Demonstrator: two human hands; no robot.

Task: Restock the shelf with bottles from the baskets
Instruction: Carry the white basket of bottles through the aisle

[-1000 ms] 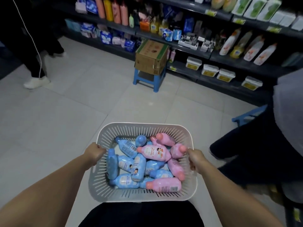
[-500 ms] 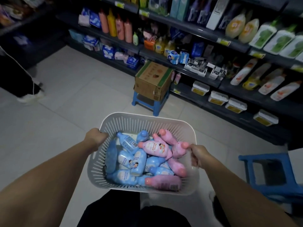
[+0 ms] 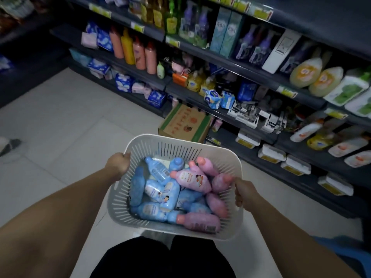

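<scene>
- Bottles lie heaped on their sides in the white slotted basket, blue ones to your left and pink ones to your right; you hold the basket in front of your waist, clear of the pale tiled floor
- Your left hand grips the basket's left rim, its fingers curled over the edge and the knuckles turned outward
- Your right hand grips the right rim, its fingers wrapped round it, just beside the orange cap of a pink bottle
- The shelf runs ahead of you and off to your right in dark tiers, all crowded with goods
- A cardboard box sits just past the basket's far rim, between you and the lower tiers; the basket hides what it stands on
- White tubs line the lowest tier to your right, with pale bottles lying on the tier above them
- Tall orange and yellow bottles stand upright on a tier further left
- A shoe shows at the far left edge of the floor, well apart from you
</scene>
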